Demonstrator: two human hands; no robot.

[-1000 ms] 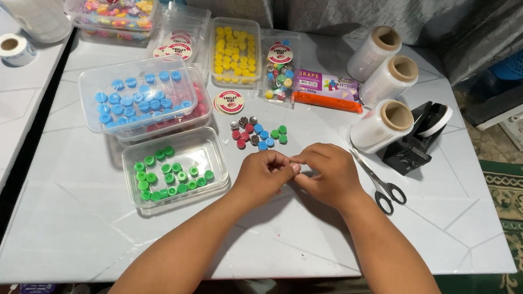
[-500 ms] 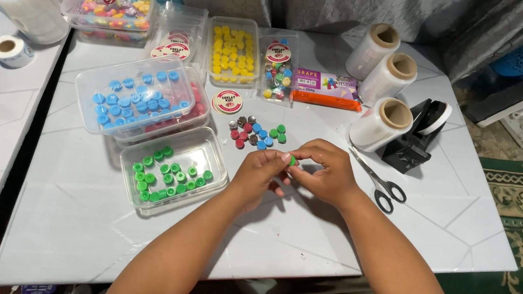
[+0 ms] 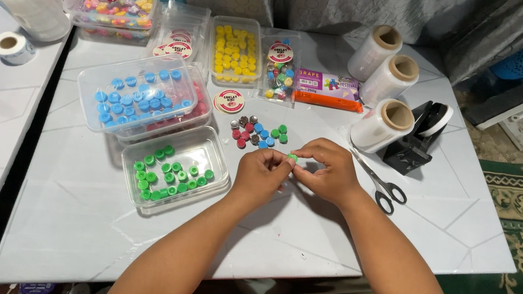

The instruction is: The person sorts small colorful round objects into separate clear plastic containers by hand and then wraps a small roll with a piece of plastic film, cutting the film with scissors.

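Observation:
My left hand [image 3: 260, 172] and my right hand [image 3: 328, 171] meet over the white table [image 3: 304, 234], both pinching one small green round piece [image 3: 292, 158] between their fingertips. Just beyond the hands lies a loose cluster of small round pieces [image 3: 257, 134] in red, blue, green and silver. To the left of my left hand stands a clear tub of green pieces [image 3: 173, 172]. Behind that one sits a clear tub of blue pieces [image 3: 135, 93] stacked on a tub of red pieces [image 3: 198, 108].
Scissors [image 3: 381, 179] lie right of my right hand, beside a black tape dispenser [image 3: 417, 136] and three rolls of clear film [image 3: 382, 123]. At the back are a tub of yellow pieces [image 3: 235, 52], a packed clear box [image 3: 278, 72], an orange-and-purple packet [image 3: 329, 89] and round stickers [image 3: 229, 101].
Both hands have shifted slightly and the green piece now shows between the fingertips; a second ago something pale was held there. Nothing else on the table moved.

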